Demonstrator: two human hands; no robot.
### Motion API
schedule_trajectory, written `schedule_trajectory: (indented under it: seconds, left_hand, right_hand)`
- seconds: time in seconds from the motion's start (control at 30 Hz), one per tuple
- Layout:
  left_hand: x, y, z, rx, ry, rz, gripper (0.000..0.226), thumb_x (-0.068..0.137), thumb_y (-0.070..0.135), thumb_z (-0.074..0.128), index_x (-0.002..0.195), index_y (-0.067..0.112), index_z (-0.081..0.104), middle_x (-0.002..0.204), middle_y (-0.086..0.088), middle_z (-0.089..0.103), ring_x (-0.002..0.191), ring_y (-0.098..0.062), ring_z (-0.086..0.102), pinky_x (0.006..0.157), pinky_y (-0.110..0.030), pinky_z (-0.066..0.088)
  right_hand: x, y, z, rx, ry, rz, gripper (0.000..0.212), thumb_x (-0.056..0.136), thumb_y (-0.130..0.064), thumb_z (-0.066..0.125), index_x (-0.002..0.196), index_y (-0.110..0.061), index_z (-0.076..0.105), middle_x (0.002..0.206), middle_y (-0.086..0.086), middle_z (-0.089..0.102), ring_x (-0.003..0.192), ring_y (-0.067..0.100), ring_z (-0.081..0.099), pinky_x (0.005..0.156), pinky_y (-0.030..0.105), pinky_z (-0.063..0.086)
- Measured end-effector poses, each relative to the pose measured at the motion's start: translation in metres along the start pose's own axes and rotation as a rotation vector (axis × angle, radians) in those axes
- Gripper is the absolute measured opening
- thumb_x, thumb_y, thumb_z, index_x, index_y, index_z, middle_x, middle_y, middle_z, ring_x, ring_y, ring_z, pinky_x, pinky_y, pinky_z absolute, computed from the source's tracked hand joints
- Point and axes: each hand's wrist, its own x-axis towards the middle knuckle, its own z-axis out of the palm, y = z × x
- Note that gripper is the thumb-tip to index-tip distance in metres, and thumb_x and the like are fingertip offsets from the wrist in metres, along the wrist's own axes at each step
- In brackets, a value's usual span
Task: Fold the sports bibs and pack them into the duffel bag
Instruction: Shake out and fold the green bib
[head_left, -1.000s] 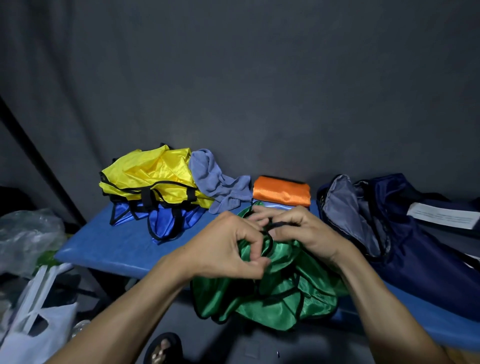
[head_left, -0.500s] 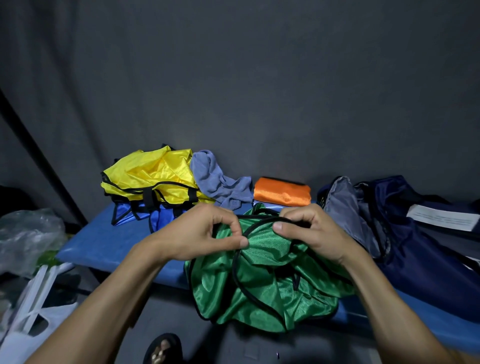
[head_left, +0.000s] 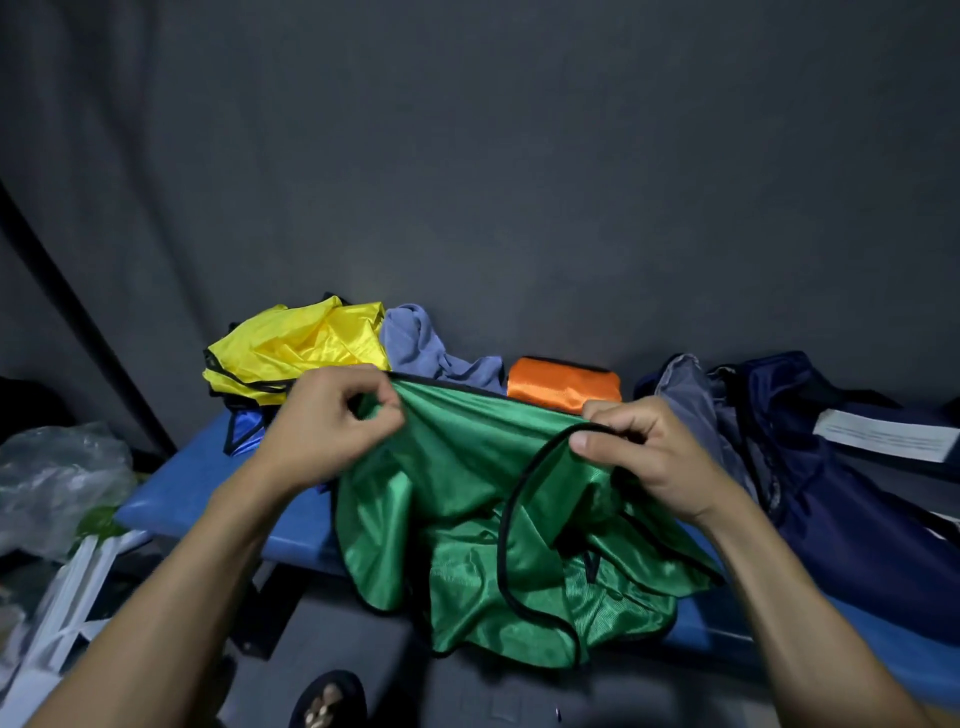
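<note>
We hold the green bib (head_left: 467, 499) above the bench (head_left: 208, 483), left hand (head_left: 327, 421) and right hand (head_left: 639, 457) fingers pinched on its black-trimmed top edge, stretching it flat to fold. Duffel bag (head_left: 831, 493) gapes open just right.

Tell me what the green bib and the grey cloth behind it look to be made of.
Green bib: likely thin synthetic mesh, satiny; it shines and shows fine weave, with black binding on the edges. Grey cloth: matte and soft, perhaps cotton or microfibre; no sheen, rumpled folds.
</note>
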Motion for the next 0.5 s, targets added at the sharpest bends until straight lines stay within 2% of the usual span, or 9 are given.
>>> schedule_trajectory:
  seconds: [0.07,0.13,0.17,0.23,0.27,0.3,0.37,0.43,0.5]
  left_hand:
    - [0.000,-0.012,-0.010,0.098,0.009,-0.046,0.018,0.067,0.044,0.054,0.063,0.028,0.062,0.074,0.015,0.067,0.067,-0.003,0.059,0.062,-0.020,0.042]
    - [-0.002,-0.018,-0.011,0.120,-0.087,-0.092,0.022,0.065,0.046,0.053,0.062,0.027,0.064,0.074,0.015,0.068,0.069,-0.005,0.062,0.063,-0.023,0.044]
    - [-0.002,-0.019,-0.009,0.124,-0.164,-0.106,0.024,0.064,0.046,0.054,0.062,0.025,0.065,0.076,0.013,0.069,0.071,-0.005,0.063,0.064,-0.024,0.044]
    - [-0.004,-0.020,-0.005,0.151,-0.308,-0.115,0.028,0.063,0.048,0.055,0.061,0.022,0.065,0.084,0.013,0.067,0.083,-0.002,0.063,0.071,-0.026,0.043]
    - [-0.005,-0.018,-0.002,0.151,-0.337,-0.100,0.028,0.064,0.049,0.056,0.063,0.022,0.065,0.094,0.015,0.066,0.095,0.001,0.061,0.077,-0.027,0.043]
    - [-0.003,-0.015,0.003,0.109,-0.324,-0.076,0.027,0.068,0.048,0.058,0.067,0.022,0.064,0.105,0.016,0.064,0.106,0.002,0.059,0.084,-0.029,0.044]
    - [0.001,0.000,0.017,-0.126,-0.235,-0.042,0.019,0.081,0.040,0.063,0.083,0.021,0.061,0.118,0.009,0.065,0.119,-0.004,0.058,0.096,-0.030,0.047]
    - [0.006,0.023,0.034,-0.379,-0.219,-0.051,0.020,0.093,0.029,0.068,0.106,0.016,0.061,0.123,0.001,0.067,0.121,-0.010,0.061,0.100,-0.027,0.049]
    - [0.009,0.039,0.050,-0.459,-0.303,-0.051,0.026,0.099,0.025,0.064,0.122,0.014,0.060,0.118,-0.005,0.070,0.114,-0.009,0.064,0.096,-0.022,0.049]
  right_hand:
    - [-0.001,0.000,-0.002,-0.049,-0.005,-0.009,0.049,0.091,-0.014,0.069,0.054,0.000,0.039,0.063,-0.002,0.033,0.060,0.013,0.032,0.063,0.027,0.029]
    - [-0.001,0.001,0.002,-0.086,0.013,-0.023,0.049,0.093,-0.015,0.071,0.054,-0.003,0.043,0.063,-0.003,0.036,0.060,0.012,0.034,0.063,0.026,0.030]
    - [0.000,0.002,0.005,-0.105,0.033,-0.032,0.048,0.093,-0.016,0.072,0.054,-0.010,0.046,0.064,-0.006,0.038,0.060,0.010,0.036,0.063,0.026,0.031]
    - [0.001,0.003,0.010,-0.146,0.079,-0.052,0.041,0.091,-0.019,0.073,0.055,-0.023,0.054,0.066,-0.009,0.042,0.062,0.008,0.041,0.065,0.024,0.034]
    - [0.001,0.003,0.012,-0.163,0.092,-0.065,0.035,0.089,-0.019,0.075,0.058,-0.022,0.059,0.069,-0.007,0.046,0.064,0.009,0.045,0.065,0.026,0.036]
    - [0.002,0.002,0.014,-0.188,0.095,-0.079,0.028,0.088,-0.018,0.077,0.064,-0.016,0.065,0.072,-0.002,0.050,0.067,0.013,0.049,0.066,0.029,0.039]
    - [0.003,-0.001,0.020,-0.234,0.072,-0.104,0.012,0.087,-0.014,0.080,0.077,-0.012,0.073,0.080,-0.001,0.058,0.075,0.016,0.059,0.070,0.032,0.045]
    - [0.005,-0.007,0.030,-0.268,0.038,-0.131,0.008,0.084,-0.008,0.078,0.086,-0.015,0.076,0.086,-0.005,0.063,0.083,0.018,0.064,0.076,0.030,0.049]
    - [0.007,-0.010,0.037,-0.293,0.008,-0.155,0.014,0.083,-0.004,0.077,0.088,-0.017,0.077,0.088,-0.006,0.064,0.087,0.019,0.065,0.080,0.031,0.050]
